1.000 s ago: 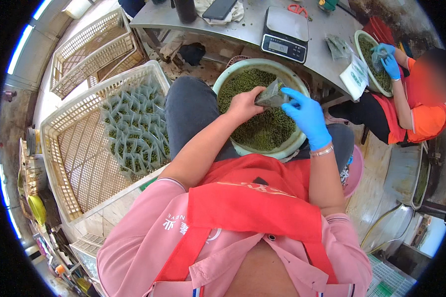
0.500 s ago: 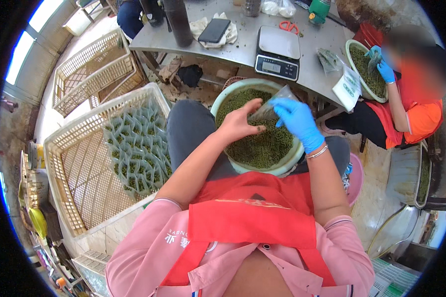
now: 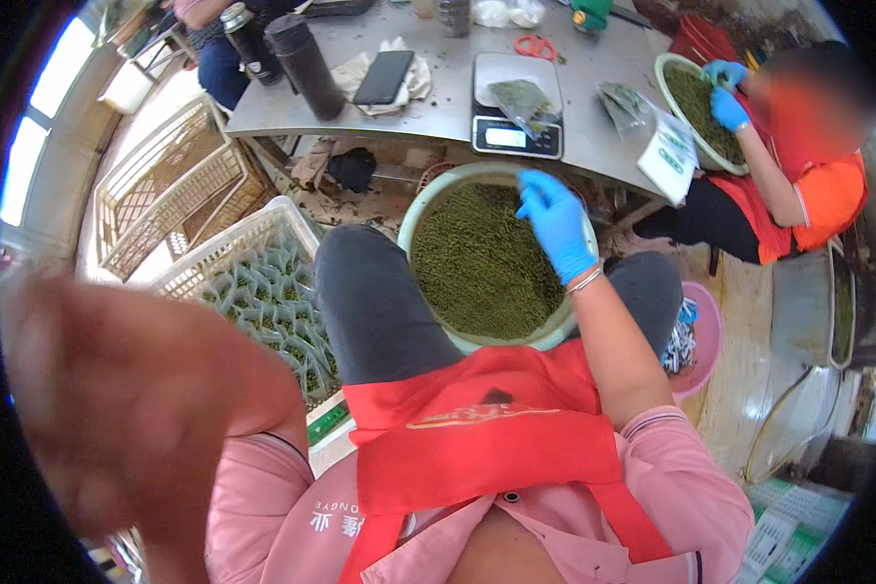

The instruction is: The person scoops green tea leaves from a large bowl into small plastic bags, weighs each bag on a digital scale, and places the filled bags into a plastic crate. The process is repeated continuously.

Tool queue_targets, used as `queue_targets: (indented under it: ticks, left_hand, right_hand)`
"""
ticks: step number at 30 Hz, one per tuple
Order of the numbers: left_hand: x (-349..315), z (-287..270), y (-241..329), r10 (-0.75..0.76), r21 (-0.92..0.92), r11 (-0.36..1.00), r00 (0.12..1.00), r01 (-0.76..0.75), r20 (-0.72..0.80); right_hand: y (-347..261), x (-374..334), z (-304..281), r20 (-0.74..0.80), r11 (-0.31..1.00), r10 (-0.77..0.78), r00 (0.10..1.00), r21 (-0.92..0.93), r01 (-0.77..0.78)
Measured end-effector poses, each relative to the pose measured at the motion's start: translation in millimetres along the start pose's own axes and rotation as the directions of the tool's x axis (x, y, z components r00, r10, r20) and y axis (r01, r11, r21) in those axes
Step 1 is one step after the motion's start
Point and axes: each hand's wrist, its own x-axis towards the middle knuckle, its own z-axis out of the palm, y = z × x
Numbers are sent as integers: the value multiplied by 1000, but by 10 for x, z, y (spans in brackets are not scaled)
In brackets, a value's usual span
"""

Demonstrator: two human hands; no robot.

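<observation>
A clear plastic bag with green granules [image 3: 519, 102] lies on the pan of the digital scale [image 3: 518, 134] on the metal table. In front of it, between my knees, stands a pale green basin [image 3: 405, 226] full of small dark green granules [image 3: 487, 263], which look like rolled tea leaves. My right hand [image 3: 552, 222], in a blue glove, hovers over the basin's far right side with its fingers loosely bent and apart, and nothing shows in them. Bare and raised close to the camera at the left, my left hand [image 3: 117, 399] is smeared by motion, its fingers unreadable.
A cream plastic crate [image 3: 297, 216] with rows of filled bags [image 3: 273, 302] stands at my left. On the table are a phone [image 3: 384, 78], a dark flask [image 3: 304, 68] and red scissors [image 3: 534, 47]. A pink basin [image 3: 708, 341] is by my right knee. A co-worker [image 3: 788, 195] handles another basin at right.
The bag has gone from between my hands onto the scale. My left hand has swung back left and up toward the camera; my right hand stays over the basin. The view has shifted slightly.
</observation>
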Motion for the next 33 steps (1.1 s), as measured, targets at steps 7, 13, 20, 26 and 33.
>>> queue_targets:
  ticks: [7, 13, 20, 26, 33]
  left_hand:
    - [139, 357, 61, 72, 77, 994, 989, -83, 128]
    - [134, 348, 39, 100, 88, 990, 990, -109, 98]
    - [144, 312, -34, 65, 107, 992, 995, -72, 70]
    - [47, 371, -41, 63, 109, 992, 997, -67, 40]
    - [47, 335, -151, 128, 178, 975, 992, -130, 21]
  right_hand:
    - [1043, -709, 331, 448, 545, 147, 882, -781, 305]
    - [1246, -887, 309, 420, 624, 128, 898, -739, 256]
    - [601, -702, 64, 240, 852, 136, 961, -523, 10]
    - [146, -231, -83, 6, 998, -2, 1000, 68, 2]
    - [-188, 370, -91, -118, 864, -455, 883, -300, 405]
